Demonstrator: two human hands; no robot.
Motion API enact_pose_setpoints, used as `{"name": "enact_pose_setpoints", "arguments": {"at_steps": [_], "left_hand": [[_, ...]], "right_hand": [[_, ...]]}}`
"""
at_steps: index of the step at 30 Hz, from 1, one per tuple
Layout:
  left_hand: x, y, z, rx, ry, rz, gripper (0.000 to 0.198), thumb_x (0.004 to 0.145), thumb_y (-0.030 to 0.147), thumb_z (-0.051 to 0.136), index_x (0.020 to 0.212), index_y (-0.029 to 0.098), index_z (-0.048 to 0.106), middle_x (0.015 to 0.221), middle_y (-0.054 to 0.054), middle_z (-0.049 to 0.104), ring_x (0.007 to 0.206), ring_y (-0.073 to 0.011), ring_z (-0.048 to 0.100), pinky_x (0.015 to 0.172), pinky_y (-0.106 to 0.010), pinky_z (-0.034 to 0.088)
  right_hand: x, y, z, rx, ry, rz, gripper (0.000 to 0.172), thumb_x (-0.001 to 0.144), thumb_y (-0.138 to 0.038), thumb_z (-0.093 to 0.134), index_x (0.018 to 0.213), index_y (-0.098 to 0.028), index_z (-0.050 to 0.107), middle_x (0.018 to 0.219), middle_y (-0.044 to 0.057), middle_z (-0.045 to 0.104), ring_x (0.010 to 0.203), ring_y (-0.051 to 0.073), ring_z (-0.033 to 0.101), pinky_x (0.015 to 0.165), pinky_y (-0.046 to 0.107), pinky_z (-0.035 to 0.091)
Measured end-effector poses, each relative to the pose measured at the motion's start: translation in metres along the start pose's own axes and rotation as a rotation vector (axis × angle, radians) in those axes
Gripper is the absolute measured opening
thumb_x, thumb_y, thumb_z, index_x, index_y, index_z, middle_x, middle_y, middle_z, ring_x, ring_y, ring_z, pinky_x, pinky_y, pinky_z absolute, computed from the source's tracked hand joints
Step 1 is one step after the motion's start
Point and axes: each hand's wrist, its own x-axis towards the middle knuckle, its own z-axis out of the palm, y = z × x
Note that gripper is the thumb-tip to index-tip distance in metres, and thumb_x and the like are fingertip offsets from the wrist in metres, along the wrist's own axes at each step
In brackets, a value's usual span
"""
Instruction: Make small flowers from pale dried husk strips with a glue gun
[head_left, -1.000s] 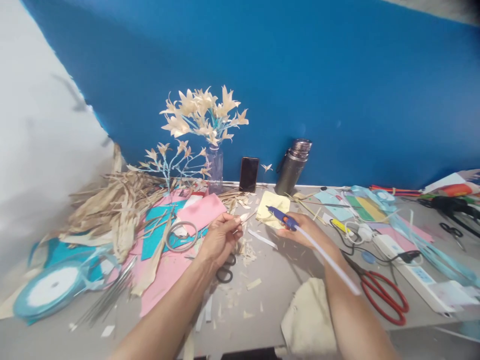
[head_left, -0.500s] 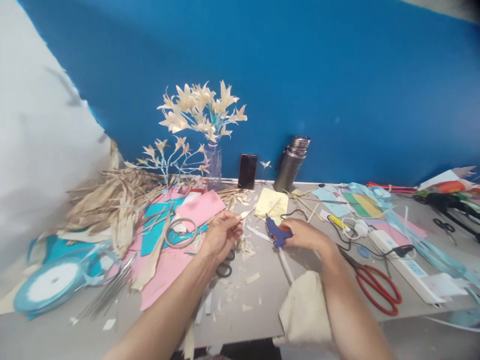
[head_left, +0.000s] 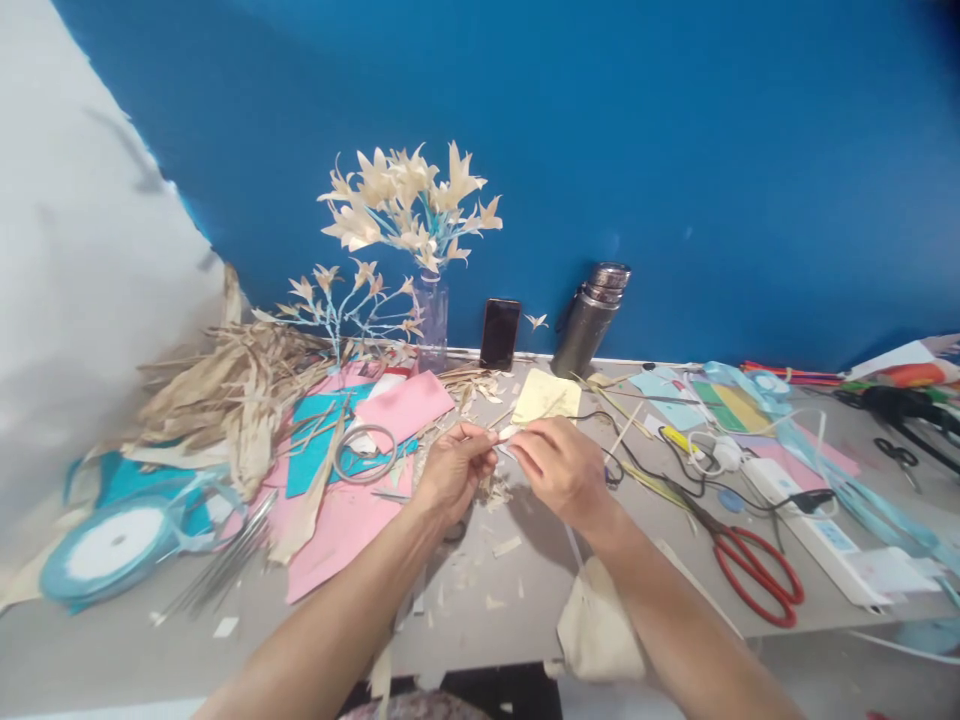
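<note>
My left hand (head_left: 459, 468) is closed, pinching one end of a small pale strip that looks like dried husk (head_left: 510, 432). At its other end the fingers of my right hand (head_left: 566, 468) are pressed together on the same strip, so both hands meet over the middle of the table. Under them lie small husk scraps (head_left: 495, 490). Behind the strip is a yellowish square sheet (head_left: 546, 394). The glue gun is hidden behind my right hand and forearm; only its white glue stick (head_left: 574, 545) shows, beside a beige cloth (head_left: 600, 625).
Husk flowers (head_left: 409, 195) stand in a clear bottle (head_left: 432, 320) at the back, near a phone (head_left: 500, 334) and a flask (head_left: 592, 318). Dried husks (head_left: 247, 390) and a ribbon roll (head_left: 112, 550) lie left. Red-handled scissors (head_left: 757, 570) and a power strip (head_left: 814, 530) lie right.
My right hand has let go of the blue glue gun and moved left and up to the husk strip. My left hand keeps its pinch, moved slightly right. The view has shifted slightly.
</note>
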Motion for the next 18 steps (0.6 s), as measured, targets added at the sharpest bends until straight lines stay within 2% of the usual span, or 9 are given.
{"name": "enact_pose_setpoints", "arguments": {"at_steps": [3, 9, 13, 18], "left_hand": [[0.000, -0.003, 0.000, 0.028, 0.007, -0.002, 0.032, 0.056, 0.021, 0.087, 0.067, 0.015, 0.058, 0.051, 0.003, 0.059, 0.046, -0.0075, 0.054, 0.043, -0.016, 0.037], [-0.004, -0.003, 0.003, 0.144, 0.038, 0.078, 0.030, 0.058, 0.025, 0.085, 0.067, 0.015, 0.058, 0.050, 0.001, 0.062, 0.046, -0.0081, 0.055, 0.044, -0.016, 0.038], [-0.006, -0.003, 0.004, 0.173, 0.015, 0.064, 0.029, 0.057, 0.026, 0.086, 0.069, 0.013, 0.062, 0.054, -0.002, 0.065, 0.046, -0.0099, 0.059, 0.044, -0.017, 0.040], [-0.006, -0.005, 0.003, 0.059, -0.079, -0.037, 0.034, 0.052, 0.026, 0.091, 0.071, 0.011, 0.066, 0.078, -0.007, 0.073, 0.051, -0.0095, 0.062, 0.045, -0.018, 0.043]], "right_hand": [[0.000, -0.007, 0.005, -0.049, 0.020, -0.044, 0.011, 0.091, -0.015, 0.062, 0.090, -0.021, 0.072, 0.085, 0.005, 0.070, 0.079, 0.018, 0.060, 0.069, 0.029, 0.043], [-0.004, 0.001, 0.005, -0.036, -0.093, 0.008, 0.017, 0.094, -0.019, 0.058, 0.092, -0.024, 0.074, 0.087, 0.006, 0.071, 0.080, 0.020, 0.060, 0.069, 0.032, 0.044], [-0.005, 0.005, 0.006, 0.117, -0.099, 0.117, 0.016, 0.093, -0.021, 0.058, 0.090, -0.024, 0.074, 0.086, 0.006, 0.070, 0.084, 0.020, 0.062, 0.072, 0.031, 0.047], [0.000, 0.004, 0.000, 0.385, -0.067, 0.356, 0.015, 0.089, -0.023, 0.060, 0.080, -0.022, 0.071, 0.082, 0.005, 0.067, 0.078, 0.018, 0.062, 0.069, 0.029, 0.047]]}}
